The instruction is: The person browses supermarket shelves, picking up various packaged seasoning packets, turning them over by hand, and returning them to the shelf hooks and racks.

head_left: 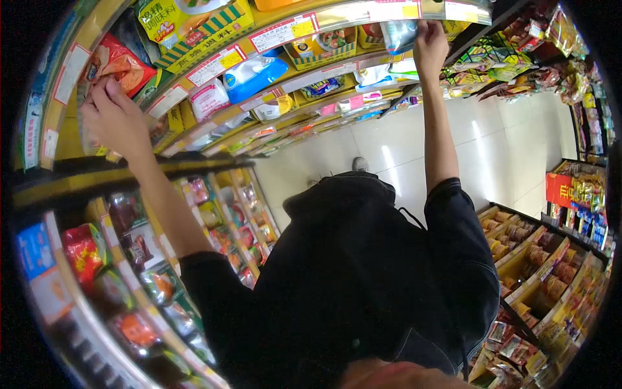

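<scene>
My left hand (116,120) is at the upper left shelf, with bent fingers closed at the lower edge of a red food packet (126,65). The packet leans at an angle, and part of the grip is hidden. My right hand (431,48) is raised at the top shelf's right end, fingers curled in around the edge of a blue-grey packet (400,35). Close to that packet stands a yellow display box (321,52) of food packets. A green-and-yellow striped seasoning box (207,45) with Chinese print sits between my hands.
White price labels (283,34) run along the shelf edges. Below lie a blue packet (256,74) and a pink-white packet (208,100). More stocked shelves (149,259) stand at lower left. Tiled floor (518,139) and bins of packaged goods (541,259) lie to the right.
</scene>
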The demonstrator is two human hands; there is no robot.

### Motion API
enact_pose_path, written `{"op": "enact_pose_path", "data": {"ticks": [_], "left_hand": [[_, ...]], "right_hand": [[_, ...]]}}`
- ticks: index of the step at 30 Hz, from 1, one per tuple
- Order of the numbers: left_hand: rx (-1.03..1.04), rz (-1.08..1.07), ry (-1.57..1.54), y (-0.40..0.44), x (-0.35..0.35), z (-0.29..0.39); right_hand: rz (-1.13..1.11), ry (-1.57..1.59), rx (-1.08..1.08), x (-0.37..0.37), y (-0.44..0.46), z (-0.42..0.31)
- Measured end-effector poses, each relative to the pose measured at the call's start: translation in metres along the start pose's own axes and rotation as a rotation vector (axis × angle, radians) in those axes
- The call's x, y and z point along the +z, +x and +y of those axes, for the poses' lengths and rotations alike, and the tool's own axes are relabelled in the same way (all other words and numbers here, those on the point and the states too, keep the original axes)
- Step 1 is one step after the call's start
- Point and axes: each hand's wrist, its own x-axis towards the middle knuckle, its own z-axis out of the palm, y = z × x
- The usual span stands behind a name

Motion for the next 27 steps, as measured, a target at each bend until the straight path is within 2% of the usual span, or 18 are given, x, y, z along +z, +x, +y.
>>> {"op": "enact_pose_path", "data": {"ticks": [1, 2, 4, 5, 8, 10, 11, 14, 16, 18, 22, 24, 25, 26, 27], "left_hand": [[-0.009, -0.011, -0.027, -0.004, -0.003, 0.003], [-0.020, -0.020, -0.054, -0.007, -0.005, 0.007], [0.000, -0.011, -0.003, -0.015, -0.009, 0.023], [0.010, -0.009, 0.022, -0.020, -0.010, 0.027], [0.024, 0.047, -0.097, -0.028, -0.002, 0.031], [0.007, 0.042, -0.130, -0.033, 0.000, 0.031], [-0.005, 0.044, -0.155, -0.034, 0.001, 0.033], [0.045, 0.053, -0.237, -0.034, -0.005, 0.044], [0.030, 0.028, -0.239, -0.031, -0.006, 0.048], [0.010, -0.003, -0.229, -0.023, -0.007, 0.048], [0.059, -0.011, -0.181, 0.002, 0.007, 0.029], [0.002, 0.048, -0.012, 0.004, 0.017, 0.027], [-0.025, 0.070, 0.079, 0.002, 0.021, 0.026], [-0.169, -0.010, 0.143, -0.003, 0.021, 0.030], [-0.191, 0.039, 0.089, -0.007, 0.024, 0.030]], "right_hand": [[0.048, -0.036, -0.101, 0.011, 0.014, 0.012], [0.014, 0.000, -0.055, 0.025, 0.021, 0.030], [0.021, -0.131, -0.341, 0.040, 0.037, 0.021], [0.070, 0.057, -0.400, 0.051, 0.044, 0.023], [-0.057, -0.186, -0.403, 0.055, 0.032, 0.019], [-0.132, -0.161, -0.359, 0.044, 0.023, 0.017], [-0.048, -0.109, -0.398, 0.044, 0.016, 0.024], [-0.058, -0.090, -0.370, 0.017, -0.011, -0.007], [-0.188, -0.082, -0.317, 0.004, -0.021, -0.015], [-0.160, -0.083, -0.344, -0.004, -0.028, -0.024], [-0.129, 0.053, -0.217, -0.037, -0.047, -0.047], [-0.160, 0.108, -0.287, -0.069, -0.045, -0.056], [-0.046, 0.014, -0.388, -0.083, -0.035, -0.058], [0.002, 0.070, -0.377, -0.102, -0.017, -0.062], [0.065, 0.058, -0.461, -0.117, 0.008, -0.076]]}}
